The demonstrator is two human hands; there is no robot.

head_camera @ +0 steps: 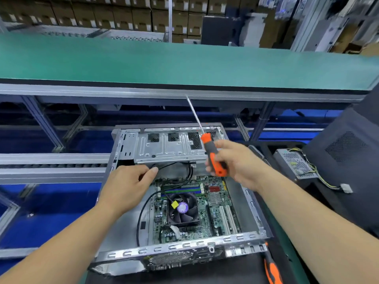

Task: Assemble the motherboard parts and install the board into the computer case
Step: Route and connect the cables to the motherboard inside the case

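Reaching in from the left, your left hand (127, 187) sits at the upper left corner of the motherboard (196, 210), fingers curled down over the black cables (176, 167) that run along the board's far edge; whether they actually pinch a cable you cannot tell from here. The motherboard lies flat inside the open computer case (127, 228), toward the case's right half, with bare metal floor to its left. A thin black wire (141, 214) loops over that bare floor just left of the board. At the middle of the board sits the cooling fan (183, 210), with a yellow tag (174, 204) on its hub. Beyond the board's far edge stands the silver drive cage (164, 145). Your right hand (235, 162) hovers above the board's far right corner, fingers wrapped around the orange and grey handle of a screwdriver (212, 152), its shaft pointing up and away from the board. Right of the case, well apart from the board, a power supply (295, 163) rests with its yellow wires trailing. A second screwdriver (271, 267) lies just beside the case's near right corner.
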